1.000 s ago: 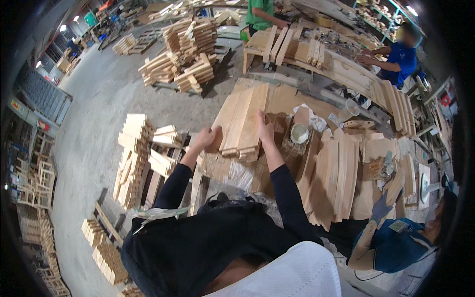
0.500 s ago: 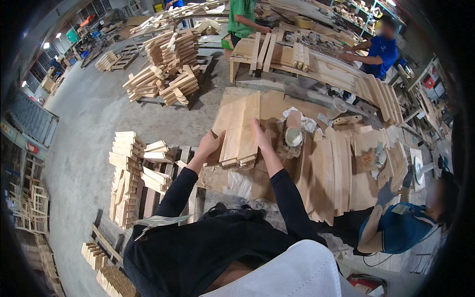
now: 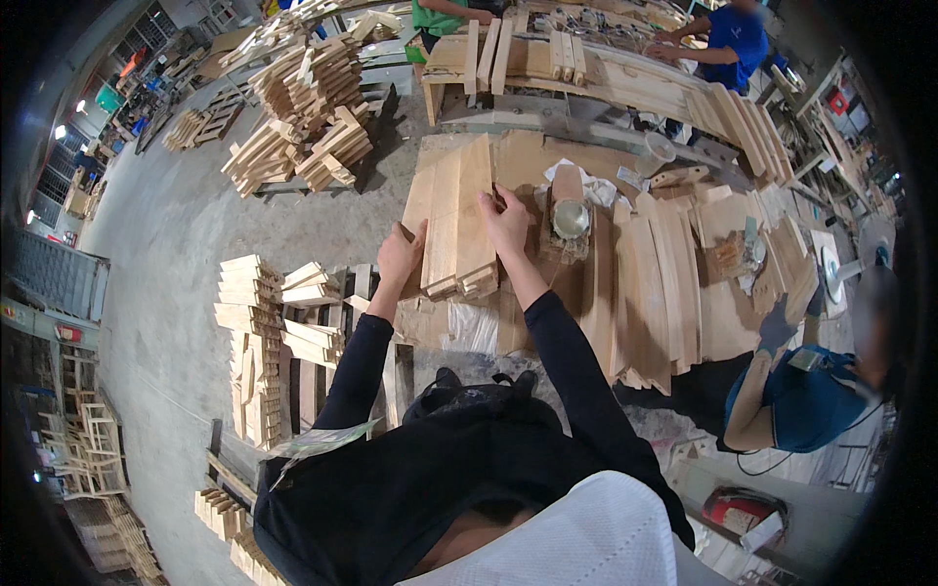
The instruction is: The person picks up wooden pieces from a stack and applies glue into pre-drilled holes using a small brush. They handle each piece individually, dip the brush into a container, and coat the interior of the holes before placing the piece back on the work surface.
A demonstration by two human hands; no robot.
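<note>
Head cam: our right hand has curled its fingers tighter by the right edge of the stack of flat, pale wooden boards on brown, flat cardboard. Our left hand, fingers bent, flanks the other edge, so it's probably steadied, but we can't tell if either's gripping.

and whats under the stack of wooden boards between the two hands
Brown cardboard-like sheeting shows beside the wooden board stack, and crumpled translucent plastic lies off its near end. What lies directly beneath is covered; whether the plastic runs under can't be told.
</note>
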